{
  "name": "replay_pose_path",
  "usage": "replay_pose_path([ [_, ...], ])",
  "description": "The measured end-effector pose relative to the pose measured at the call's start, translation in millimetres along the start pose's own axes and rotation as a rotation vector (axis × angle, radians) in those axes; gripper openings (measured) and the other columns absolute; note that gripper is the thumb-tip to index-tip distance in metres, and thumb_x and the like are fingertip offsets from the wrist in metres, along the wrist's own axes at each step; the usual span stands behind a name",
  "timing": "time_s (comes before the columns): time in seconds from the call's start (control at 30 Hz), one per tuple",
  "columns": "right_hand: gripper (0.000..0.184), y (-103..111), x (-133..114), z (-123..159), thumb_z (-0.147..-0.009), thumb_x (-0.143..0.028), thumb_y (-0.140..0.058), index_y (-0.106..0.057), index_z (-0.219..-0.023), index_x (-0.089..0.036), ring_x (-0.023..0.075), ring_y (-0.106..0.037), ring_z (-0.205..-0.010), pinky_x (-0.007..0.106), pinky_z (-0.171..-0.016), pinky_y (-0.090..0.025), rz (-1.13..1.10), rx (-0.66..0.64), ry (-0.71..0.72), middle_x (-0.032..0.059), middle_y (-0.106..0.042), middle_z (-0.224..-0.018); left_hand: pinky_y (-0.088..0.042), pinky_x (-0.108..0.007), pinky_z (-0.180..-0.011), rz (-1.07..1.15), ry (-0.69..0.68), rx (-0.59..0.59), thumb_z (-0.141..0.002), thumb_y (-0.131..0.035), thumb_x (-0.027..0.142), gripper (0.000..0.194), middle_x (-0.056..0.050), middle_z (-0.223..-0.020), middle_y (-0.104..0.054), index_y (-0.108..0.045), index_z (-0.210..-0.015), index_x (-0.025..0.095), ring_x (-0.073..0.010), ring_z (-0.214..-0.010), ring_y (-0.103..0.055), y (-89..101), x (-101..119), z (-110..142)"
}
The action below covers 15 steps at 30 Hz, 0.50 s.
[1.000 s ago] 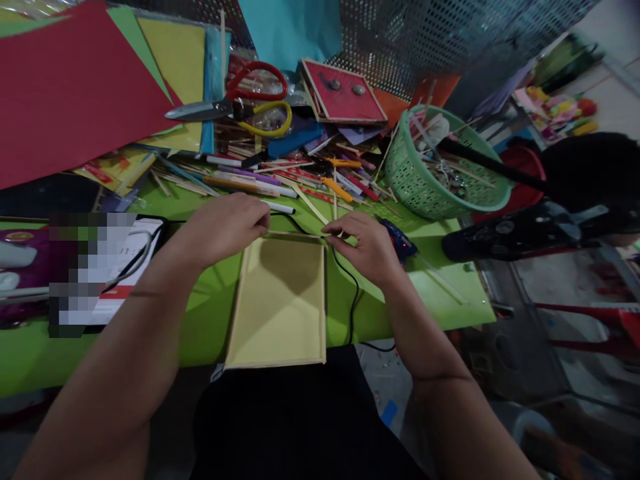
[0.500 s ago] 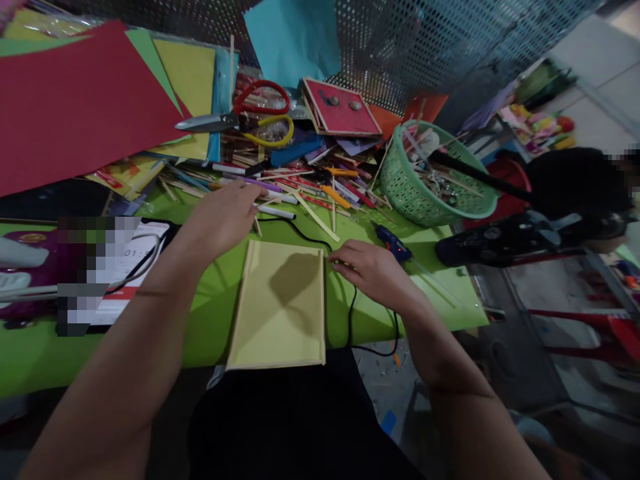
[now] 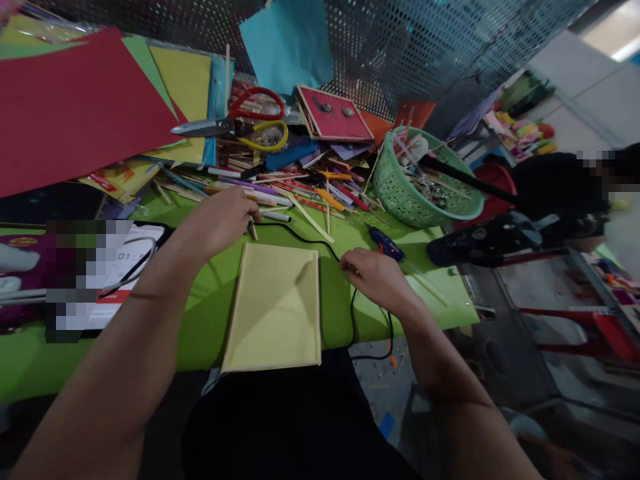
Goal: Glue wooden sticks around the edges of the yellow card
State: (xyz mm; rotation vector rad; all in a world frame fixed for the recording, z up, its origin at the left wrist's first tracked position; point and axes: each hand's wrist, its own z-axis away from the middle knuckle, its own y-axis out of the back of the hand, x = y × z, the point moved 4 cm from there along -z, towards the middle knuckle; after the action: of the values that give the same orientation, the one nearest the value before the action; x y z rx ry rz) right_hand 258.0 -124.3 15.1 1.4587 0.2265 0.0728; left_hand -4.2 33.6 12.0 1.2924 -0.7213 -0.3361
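My left hand (image 3: 231, 217) is at the near edge of a pile of pens and thin wooden sticks. Its fingers are curled together, and a short stick end (image 3: 254, 231) shows just under them. I cannot make out what, if anything, they pinch. Between my hands, at the table's front edge, lies a yellow rectangular panel (image 3: 273, 310) with thin wooden strips along its sides. My right hand (image 3: 373, 272) is to the right of the panel, fingers bent inward beside a black cable (image 3: 323, 241); their grip is hidden. Beyond it lies a dark blue glue gun (image 3: 386, 242).
Red- and yellow-handled scissors (image 3: 235, 122) rest on the pile, near red paper (image 3: 85, 110). A pink framed panel (image 3: 336, 113) and a green basket (image 3: 423, 183) stand behind. A phone (image 3: 123, 267) lies left. Another person's dark sleeve (image 3: 520, 237) is at right.
My right hand has shifted slightly right, away from the panel, and its fingers have curled more. My left hand stays by the pens, its fingers drawn closer together. The view has shifted a little.
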Motion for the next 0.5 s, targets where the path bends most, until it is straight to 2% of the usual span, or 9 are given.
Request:
replay_pose_path([
  [0.17,0.023,6,17,-13,-0.09,-0.005,-0.055,-0.073,-0.096,-0.019,0.0224,-0.066,-0.086,0.031,-0.069,-0.038,0.115,0.083,-0.098,0.0083,-0.074,-0.097,-0.048,-0.037,-0.102,-0.026,-0.047,-0.023,-0.092,-0.051,0.018,0.036,-0.014,-0.119,-0.065,-0.076,-0.117,0.014,-0.028,-0.113,-0.062,-13.3,-6,-4],
  [0.3,0.017,12,22,-26,-0.095,-0.014,-0.058,-0.073,-0.097,-0.02,0.0223,-0.066,-0.092,0.03,-0.073,-0.041,0.04,0.123,-0.083,0.0078,-0.073,-0.101,-0.051,-0.037,-0.097,-0.071,-0.039,0.008,-0.089,-0.053,0.017,0.033,-0.012,-0.121,-0.064,-0.074,-0.115,0.018,-0.0272,-0.111,-0.063,-19.2,-9,-5],
  [0.5,0.02,13,11,-76,-0.098,-0.022,-0.059,-0.076,-0.108,-0.019,0.0243,-0.068,-0.102,0.032,-0.084,-0.047,-0.008,0.105,-0.05,0.01,-0.075,-0.112,-0.052,-0.036,-0.087,-0.126,0.011,0.073,-0.091,-0.056,0.021,0.025,-0.012,-0.122,-0.064,-0.071,-0.11,0.022,-0.0278,-0.107,-0.066,-19.4,-8,-3],
])
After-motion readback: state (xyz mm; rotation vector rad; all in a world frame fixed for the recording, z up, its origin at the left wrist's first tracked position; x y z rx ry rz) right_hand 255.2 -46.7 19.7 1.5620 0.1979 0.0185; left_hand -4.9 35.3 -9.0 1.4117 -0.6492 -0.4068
